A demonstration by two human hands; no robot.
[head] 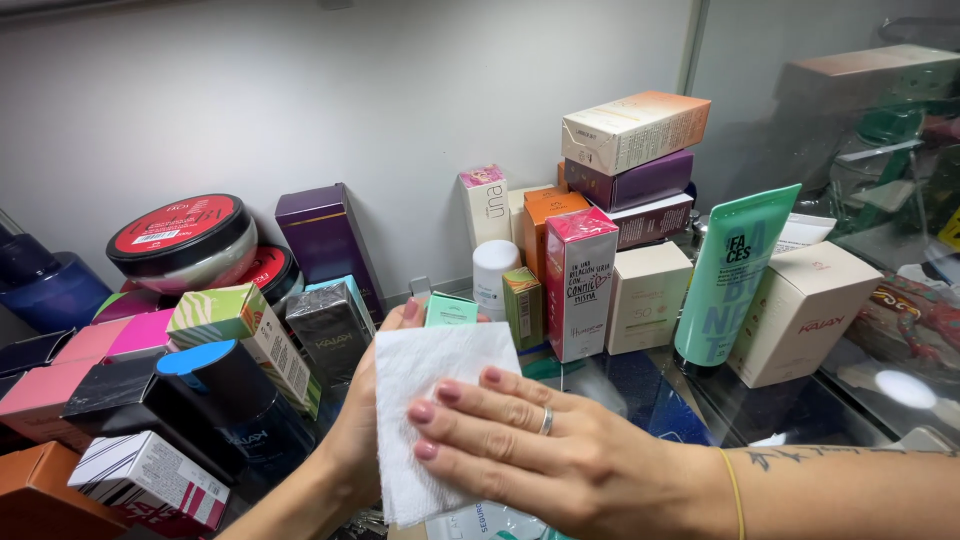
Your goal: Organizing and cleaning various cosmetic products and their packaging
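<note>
Two hands at work over a crowded glass tabletop (640, 400), pressed to either side of a white paper towel (430, 400). Right hand (540, 455), fingers spread flat and ring on one finger, laid across the front of the towel. Left hand (365, 420) behind the towel, thumb tip showing at its upper left corner; whatever it holds is hidden by the towel, so the grip cannot be told. Just behind the towel, peeking over its top edge, a small mint-green box (450, 309). Right of the towel, a tall pink-and-red box (580, 285) standing upright, then a cream box (648, 296), a green tube (733, 270) upside down on its cap, and a beige box (805, 310). Further back on that side, three boxes stacked: orange (635, 128) on purple (630, 182) on dark maroon (655, 220). Behind the towel, a white bottle (494, 272). Left of the towel, a dark wrapped box (330, 330), a green striped box (245, 325), a tall purple box (325, 238) and a red-lidded jar (182, 240) up against the white wall (300, 90).
</note>
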